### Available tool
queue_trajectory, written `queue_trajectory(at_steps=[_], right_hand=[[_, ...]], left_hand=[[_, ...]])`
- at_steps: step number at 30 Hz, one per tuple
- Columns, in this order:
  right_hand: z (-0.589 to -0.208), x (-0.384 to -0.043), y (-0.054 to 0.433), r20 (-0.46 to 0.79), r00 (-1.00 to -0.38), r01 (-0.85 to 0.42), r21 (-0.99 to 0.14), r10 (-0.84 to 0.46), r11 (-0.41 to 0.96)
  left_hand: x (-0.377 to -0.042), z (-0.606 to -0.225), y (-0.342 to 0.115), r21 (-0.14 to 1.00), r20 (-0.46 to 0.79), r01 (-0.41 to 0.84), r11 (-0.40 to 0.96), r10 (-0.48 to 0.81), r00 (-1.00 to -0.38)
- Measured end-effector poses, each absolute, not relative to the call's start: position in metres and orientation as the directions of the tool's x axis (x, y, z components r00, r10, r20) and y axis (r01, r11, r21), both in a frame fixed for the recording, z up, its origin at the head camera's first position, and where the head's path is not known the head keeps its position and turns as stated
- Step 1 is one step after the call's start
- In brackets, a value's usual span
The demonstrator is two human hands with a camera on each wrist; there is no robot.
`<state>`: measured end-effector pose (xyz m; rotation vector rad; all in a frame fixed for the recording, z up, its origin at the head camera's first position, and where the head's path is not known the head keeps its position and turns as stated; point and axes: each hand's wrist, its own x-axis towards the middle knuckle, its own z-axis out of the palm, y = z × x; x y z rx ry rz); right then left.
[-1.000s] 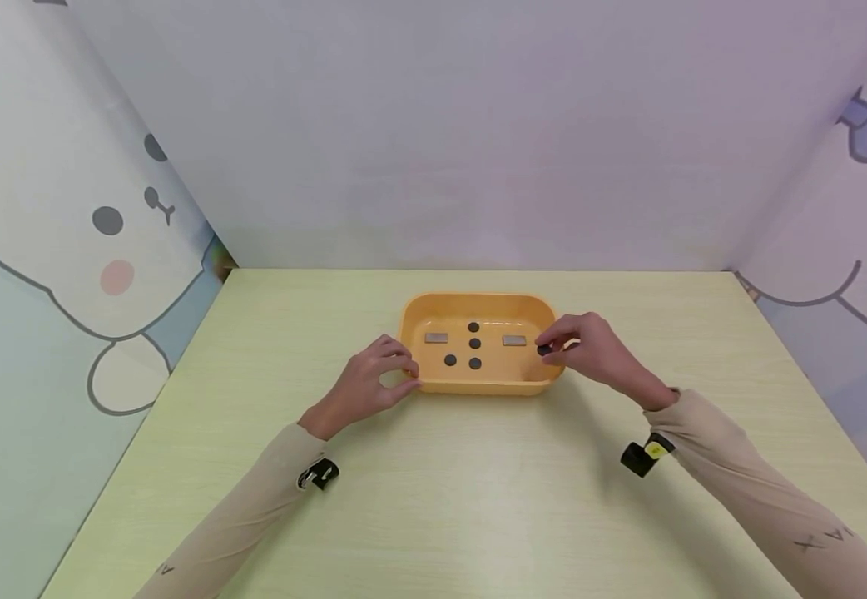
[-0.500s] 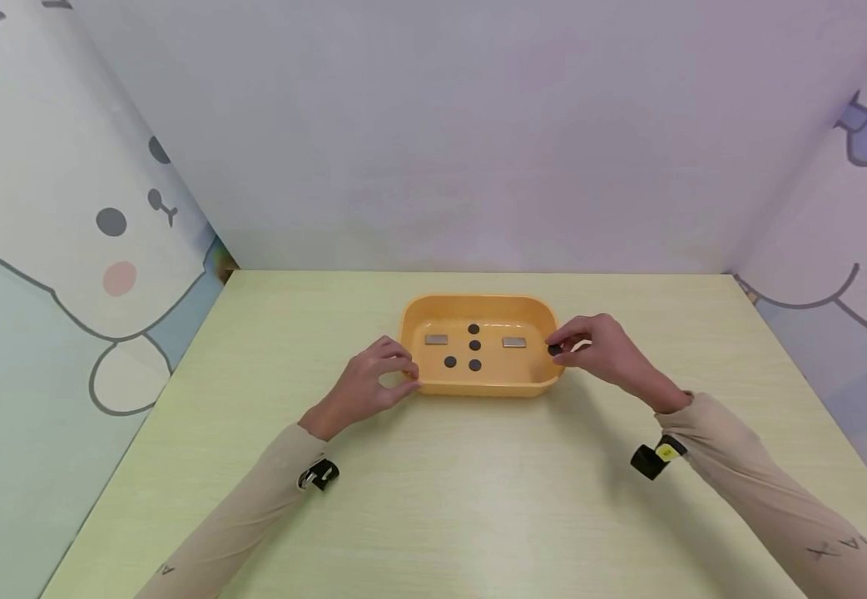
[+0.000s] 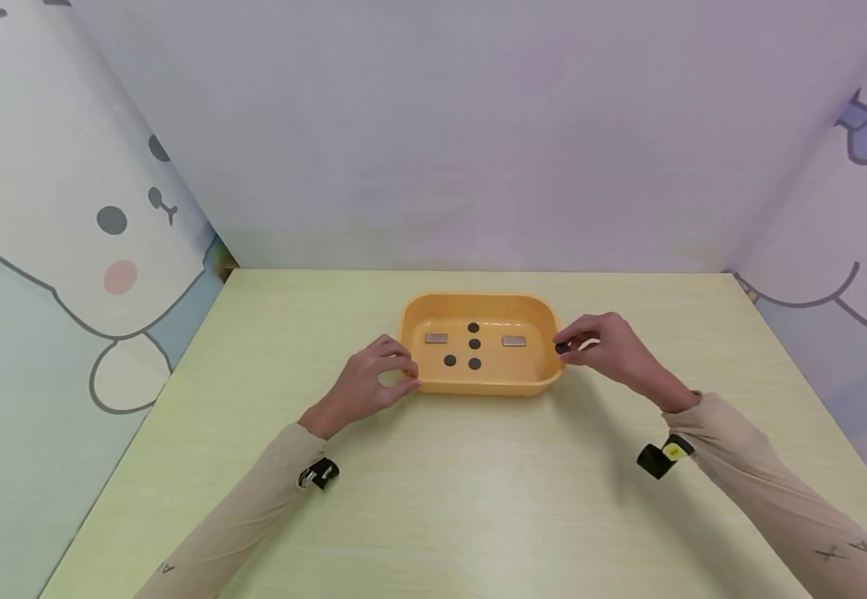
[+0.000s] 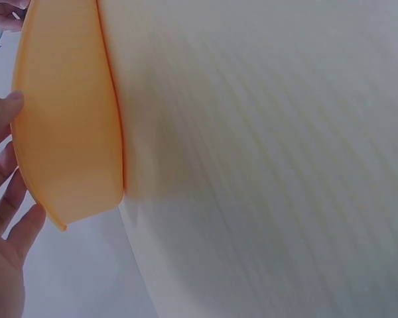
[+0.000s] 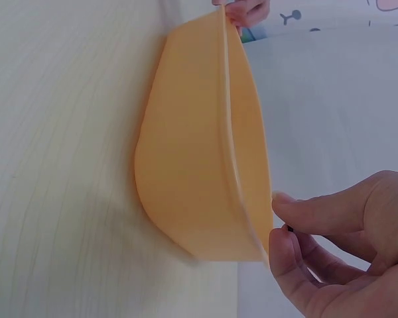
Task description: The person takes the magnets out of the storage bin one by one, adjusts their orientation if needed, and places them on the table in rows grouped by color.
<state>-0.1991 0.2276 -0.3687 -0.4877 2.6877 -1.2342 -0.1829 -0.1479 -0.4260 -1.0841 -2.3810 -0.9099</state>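
Orange-yellow plastic tray with rounded corners (image 3: 486,389), open side up, stands on the pale wood-grain table (image 3: 471,499). It looks light and fairly stiff, with smooth walls that may slide under a dry fingertip; the rim, which turns out slightly, seems the surest place to take hold, best steadied at a corner.

That is where the person's left hand (image 3: 359,383) is: it grips the front-left corner, thumb at the front and fingers, parted from each other, at the left end. The right hand (image 3: 606,345) is at the tray's opposite end, its thumb and index fingertip pressed together on a small item.

On the tray's floor lie 2 flat, grey, metallic-looking rectangular bars (image 3: 513,341), 1 toward each end, well apart. They are probably rigid and dense for their size, and easiest to lift by their long edges.

Smallest are the dark grey round discs (image 3: 474,344): 3 in a column near the middle and 1 to the left of the nearest.

The pinched item, a black disc (image 3: 562,348), is at the right rim; whether it touches, I cannot tell. It appears hard and thin, perhaps brittle, so its edge suits a fingertip pinch.
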Motion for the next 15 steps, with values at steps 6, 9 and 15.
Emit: queue_trajectory(at_steps=[6,9,15], right_hand=[[-0.368,-0.198,0.233,0.013,-0.940,-0.235,-0.750,-0.342,0.618],[-0.369,-0.198,0.235,0.011,-0.941,-0.232,-0.746,-0.337,0.625],[-0.370,-0.198,0.239,-0.002,-0.946,-0.218,-0.736,-0.324,0.640]], left_hand=[[-0.182,-0.425,-0.147,0.401,0.548,0.758,0.514,0.528,-0.649],[-0.182,-0.425,-0.147,0.402,0.537,0.749,0.526,0.527,-0.659],[-0.182,-0.424,-0.148,0.413,0.530,0.747,0.521,0.530,-0.663]])
